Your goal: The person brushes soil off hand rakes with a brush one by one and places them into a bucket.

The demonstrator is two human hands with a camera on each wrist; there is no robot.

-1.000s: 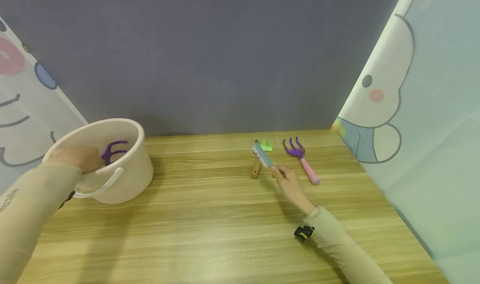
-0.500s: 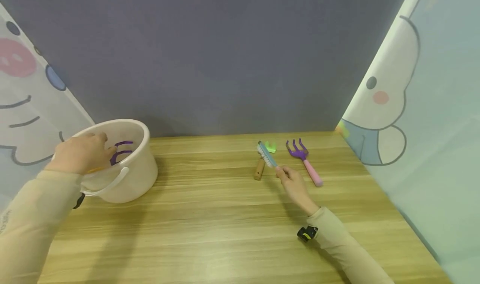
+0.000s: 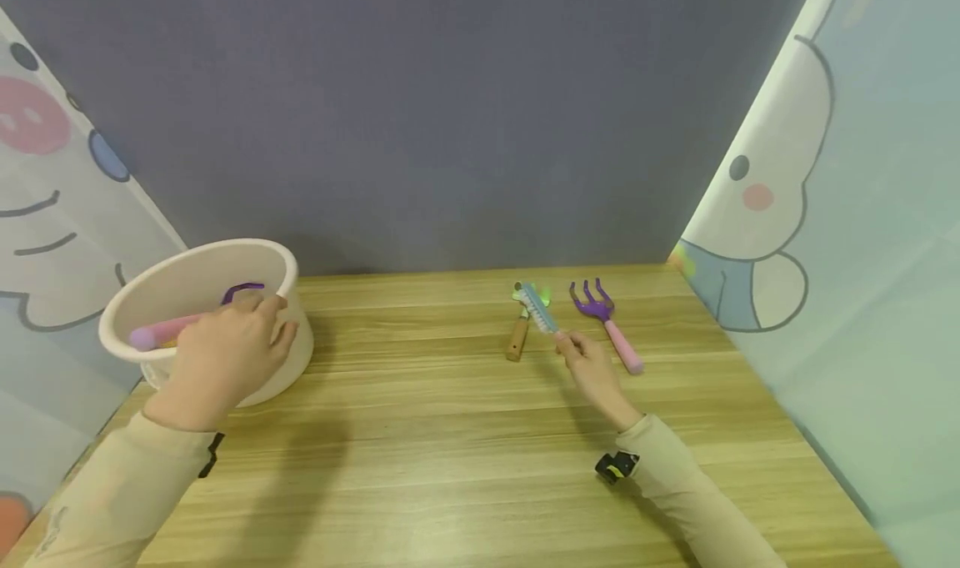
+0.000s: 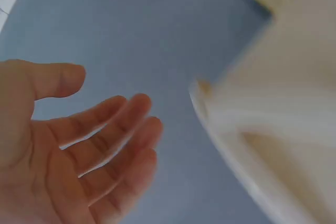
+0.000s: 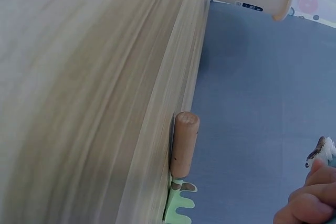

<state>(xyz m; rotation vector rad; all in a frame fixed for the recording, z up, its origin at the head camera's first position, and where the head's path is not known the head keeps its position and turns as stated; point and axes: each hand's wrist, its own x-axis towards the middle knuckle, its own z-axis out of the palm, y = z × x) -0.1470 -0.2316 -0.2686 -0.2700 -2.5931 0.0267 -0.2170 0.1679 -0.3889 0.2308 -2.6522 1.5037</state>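
My left hand is in front of the white bucket, its fingers relaxed and holding nothing. The left wrist view shows the same hand with fingers spread beside the blurred bucket. Inside the bucket are a pink handle and purple tines; my hand hides part of them. My right hand grips a brush with a blue back and white bristles. Below the brush lies a green hand rake with a wooden handle. To its right is a purple hand fork with a pink handle.
The wooden table carries all of these. A dark grey-blue panel rises at its back edge. Cartoon-printed panels stand at the left and at the right. The bucket is close to the left panel.
My left hand has come up out of the bucket and moved right and nearer, uncovering the pink handle inside. My right hand still holds the brush in nearly the same place.
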